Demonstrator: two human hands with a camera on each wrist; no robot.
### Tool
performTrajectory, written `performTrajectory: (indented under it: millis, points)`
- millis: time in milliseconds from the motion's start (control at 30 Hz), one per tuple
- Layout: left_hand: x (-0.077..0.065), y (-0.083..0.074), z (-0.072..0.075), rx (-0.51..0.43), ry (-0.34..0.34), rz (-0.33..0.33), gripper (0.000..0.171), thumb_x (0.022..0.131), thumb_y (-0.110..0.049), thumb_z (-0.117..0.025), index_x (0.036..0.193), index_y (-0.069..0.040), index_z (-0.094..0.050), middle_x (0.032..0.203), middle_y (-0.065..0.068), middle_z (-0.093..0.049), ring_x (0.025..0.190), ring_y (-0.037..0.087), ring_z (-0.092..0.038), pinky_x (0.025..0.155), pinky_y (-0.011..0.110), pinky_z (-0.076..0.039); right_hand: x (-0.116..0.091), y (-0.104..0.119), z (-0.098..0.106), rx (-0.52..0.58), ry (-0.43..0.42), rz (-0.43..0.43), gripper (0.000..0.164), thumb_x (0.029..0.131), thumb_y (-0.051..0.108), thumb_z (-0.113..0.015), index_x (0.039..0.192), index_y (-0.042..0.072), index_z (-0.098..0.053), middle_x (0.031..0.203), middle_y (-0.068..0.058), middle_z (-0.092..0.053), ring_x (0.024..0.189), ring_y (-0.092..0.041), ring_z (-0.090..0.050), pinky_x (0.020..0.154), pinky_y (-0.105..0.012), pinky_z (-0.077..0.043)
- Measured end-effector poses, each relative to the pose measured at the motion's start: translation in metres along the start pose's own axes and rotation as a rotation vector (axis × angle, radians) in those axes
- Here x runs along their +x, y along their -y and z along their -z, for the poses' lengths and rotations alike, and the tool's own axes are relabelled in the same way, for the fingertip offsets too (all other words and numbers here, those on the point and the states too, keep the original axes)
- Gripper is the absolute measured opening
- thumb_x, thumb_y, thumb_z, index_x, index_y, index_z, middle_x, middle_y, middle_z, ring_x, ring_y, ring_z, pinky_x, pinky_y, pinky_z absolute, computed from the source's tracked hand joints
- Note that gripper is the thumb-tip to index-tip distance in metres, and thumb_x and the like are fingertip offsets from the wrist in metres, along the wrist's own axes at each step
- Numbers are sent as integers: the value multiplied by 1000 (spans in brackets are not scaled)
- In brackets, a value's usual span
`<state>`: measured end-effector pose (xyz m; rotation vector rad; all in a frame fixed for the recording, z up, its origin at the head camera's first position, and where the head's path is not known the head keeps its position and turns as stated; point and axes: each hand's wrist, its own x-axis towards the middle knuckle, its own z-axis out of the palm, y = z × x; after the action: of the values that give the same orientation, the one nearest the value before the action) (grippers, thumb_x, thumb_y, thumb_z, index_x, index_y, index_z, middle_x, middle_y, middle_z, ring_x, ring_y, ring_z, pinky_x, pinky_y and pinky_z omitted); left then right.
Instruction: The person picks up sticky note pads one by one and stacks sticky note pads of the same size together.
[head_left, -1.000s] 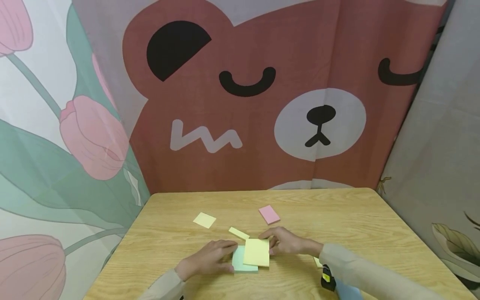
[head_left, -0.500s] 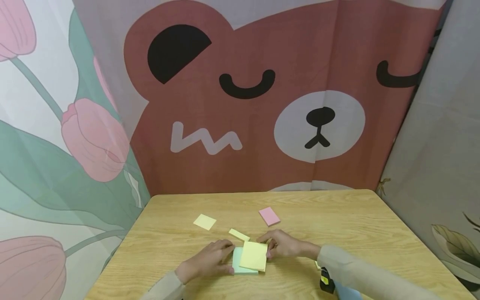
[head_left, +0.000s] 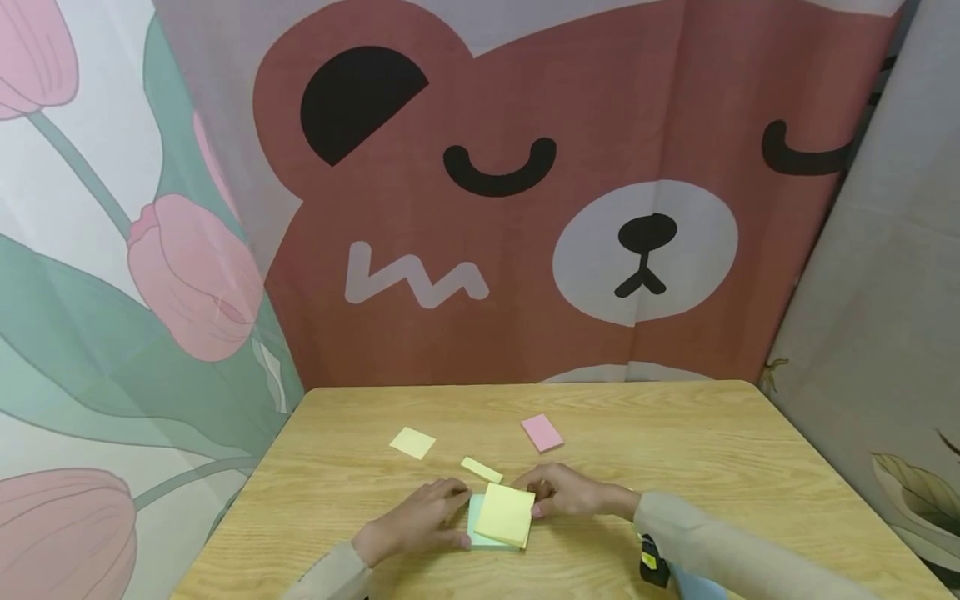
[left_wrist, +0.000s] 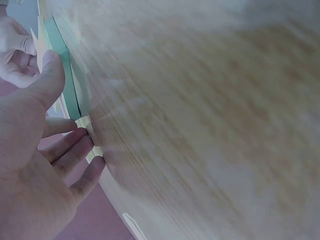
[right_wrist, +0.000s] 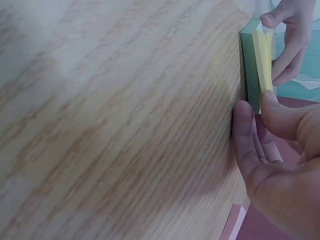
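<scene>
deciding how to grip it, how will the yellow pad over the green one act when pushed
The yellow pad would likely slide rather than roll, being flat and square. It's probably light, since it looks thinner than the green pad. It may pivot, as it lies askew over that pad.

Two bare hands face each other, thumbs nearest the body.
The left hand reaches in from a sleeved left forearm, thumb held apart from gently bent fingers; the right hand mirrors it, fingers more bent, its right forearm slanting down and outward.
</scene>
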<state>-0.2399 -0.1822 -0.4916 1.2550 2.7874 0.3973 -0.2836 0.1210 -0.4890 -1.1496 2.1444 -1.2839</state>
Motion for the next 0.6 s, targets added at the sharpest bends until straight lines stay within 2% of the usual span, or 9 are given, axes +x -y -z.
performTrajectory:
  millis: [133,300,400,533,600]
  points:
    - [0,0,0,-4,4,-9,81,90,-55,-57,142,7,-46,141,14,-46,126,27,-47,104,51,-42,2,-2,0,8,5,-14,42,90,-9,-65,131,-9,-57,102,-13,-67,73,-22,-67,62,-26,-56]
    - [0,0,0,2,4,-22,81,91,-55,-57,142,7,-46,140,14,-46,124,26,-46,103,48,-43,5,-2,0,-11,28,25,40,91,-8,-64,130,-8,-59,106,-15,-66,74,-14,-64,61,-24,-54]
    - [0,1,0,7,9,-30,80,92,-54,-56,142,7,-45,140,14,-47,124,26,-46,103,48,-43,7,-2,0,7,59,47,39,92,-7,-62,131,-6,-58,107,-16,-68,63,-7,-55,54,-18,-48]
    - [0,1,-1,14,14,-41,78,93,-52,-55,143,8,-44,140,15,-47,125,28,-46,103,51,-42,10,-2,-2,40,80,53,39,94,-8,-59,133,-6,-57,99,-15,-71,50,-4,-41,48,-14,-38]
    - [0,1,-1,18,13,-40,78,94,-52,-55,143,8,-43,140,15,-47,125,28,-46,103,53,-42,10,-2,-2,38,71,39,39,94,-7,-59,133,-8,-56,95,-16,-70,51,-5,-43,47,-14,-38]
